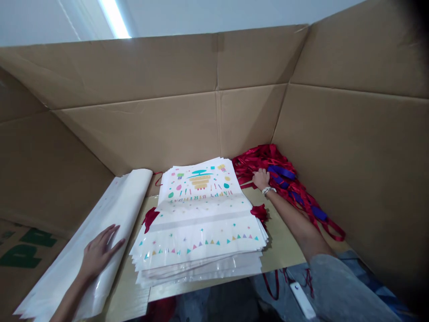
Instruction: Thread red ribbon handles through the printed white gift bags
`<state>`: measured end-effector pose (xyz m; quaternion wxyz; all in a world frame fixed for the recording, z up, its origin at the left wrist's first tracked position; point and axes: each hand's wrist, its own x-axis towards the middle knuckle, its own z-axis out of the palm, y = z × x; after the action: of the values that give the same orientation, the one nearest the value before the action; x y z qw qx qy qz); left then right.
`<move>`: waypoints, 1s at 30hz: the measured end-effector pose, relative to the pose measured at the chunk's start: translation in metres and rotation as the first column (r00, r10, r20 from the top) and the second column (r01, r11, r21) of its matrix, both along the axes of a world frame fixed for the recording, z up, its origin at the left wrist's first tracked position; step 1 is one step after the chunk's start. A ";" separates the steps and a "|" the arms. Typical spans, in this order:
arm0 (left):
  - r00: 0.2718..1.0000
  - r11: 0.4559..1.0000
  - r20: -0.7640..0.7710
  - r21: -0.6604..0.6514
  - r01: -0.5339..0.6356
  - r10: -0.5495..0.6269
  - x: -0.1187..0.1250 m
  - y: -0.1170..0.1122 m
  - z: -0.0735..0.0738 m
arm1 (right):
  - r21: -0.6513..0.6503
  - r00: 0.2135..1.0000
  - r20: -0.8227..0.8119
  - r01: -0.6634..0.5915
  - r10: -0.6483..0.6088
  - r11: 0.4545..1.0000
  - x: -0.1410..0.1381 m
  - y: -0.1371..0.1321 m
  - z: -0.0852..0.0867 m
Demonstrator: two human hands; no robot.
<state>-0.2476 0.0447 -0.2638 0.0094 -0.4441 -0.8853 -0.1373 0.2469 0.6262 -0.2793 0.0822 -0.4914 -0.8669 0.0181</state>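
Note:
My left hand (99,251) rests with fingers spread on a folded stack of white plastic sheets (132,197) at the left. Over on the right, my right hand (261,179) is at the near edge of a heap of red ribbon (261,156), its fingers curled onto the ribbon. Between the hands lies a pile of white printed bags (201,223) with "HAPPY BIRTHDAY", seen upside down, and a cake picture. A red ribbon bow (150,218) sticks out at the pile's left side and another red bow (259,213) at its right.
Tall cardboard walls (161,134) enclose the back and both sides of the cardboard work surface (284,241). Blue-purple bands (281,172) lie among the ribbon, which trails down to the right. Below the front edge, a white oblong object (302,299) and a loose red loop (273,288) show.

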 end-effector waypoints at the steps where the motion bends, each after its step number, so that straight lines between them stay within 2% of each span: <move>1: 1.000 1.000 -0.009 0.001 0.008 -0.008 -0.003 -0.001 -0.004 | 0.015 1.000 -0.005 0.025 -0.025 1.000 0.000 -0.001 0.001; 3: 0.999 1.000 -0.035 0.008 0.012 -0.012 -0.009 -0.003 -0.011 | 0.053 1.000 0.024 -0.003 0.002 0.999 -0.003 -0.006 0.002; 5: 0.998 1.000 -0.056 0.007 0.003 -0.003 -0.013 -0.004 -0.016 | 0.042 0.978 0.113 -0.182 0.177 0.982 -0.008 -0.009 0.002; 7: 0.998 1.000 -0.064 -0.004 -0.001 0.001 -0.015 -0.005 -0.019 | -0.059 0.926 0.195 -0.319 0.324 0.946 -0.012 -0.008 -0.001; 8: 0.998 1.000 -0.067 -0.009 0.005 -0.006 -0.015 -0.005 -0.020 | -0.110 0.912 0.214 -0.334 0.351 0.936 -0.014 -0.006 -0.003; 9: 0.997 1.000 -0.071 -0.010 0.013 -0.013 -0.015 -0.006 -0.021 | -0.143 0.909 0.222 -0.327 0.352 0.934 -0.015 -0.004 -0.005; 11: 0.996 1.000 -0.081 -0.009 0.023 -0.023 -0.017 -0.006 -0.022 | -0.129 0.911 0.227 -0.321 0.343 0.938 -0.016 0.000 -0.009; 16: 0.995 1.000 -0.101 -0.009 0.019 -0.019 -0.017 -0.007 -0.022 | 0.051 0.903 0.227 -0.386 0.366 0.921 -0.026 0.001 -0.014; 21: 0.997 0.999 -0.082 -0.033 -0.008 0.005 -0.012 -0.005 -0.016 | 0.019 0.915 0.181 -0.369 0.360 0.929 -0.041 0.002 -0.014; 23: 0.996 1.000 -0.084 -0.025 -0.005 0.003 -0.011 -0.005 -0.014 | 0.003 0.933 0.138 -0.335 0.332 0.942 -0.041 0.006 -0.012; 25: 0.997 1.000 -0.082 -0.010 0.002 -0.003 -0.011 -0.004 -0.014 | -0.002 0.965 0.078 -0.249 0.249 0.968 -0.039 0.013 -0.008; 28: 0.998 1.000 -0.070 0.014 0.005 -0.004 -0.009 -0.003 -0.012 | -0.001 0.999 -0.037 -0.010 0.010 1.000 -0.032 0.033 0.006; 30: 0.998 1.000 -0.060 0.021 -0.004 0.005 -0.007 -0.003 -0.010 | -0.014 0.975 -0.115 0.190 -0.190 0.982 -0.025 0.051 0.020</move>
<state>-0.2549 0.0421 -0.2739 0.0407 -0.4458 -0.8842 -0.1331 0.2223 0.6777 -0.2592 0.1329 -0.5701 -0.8098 0.0398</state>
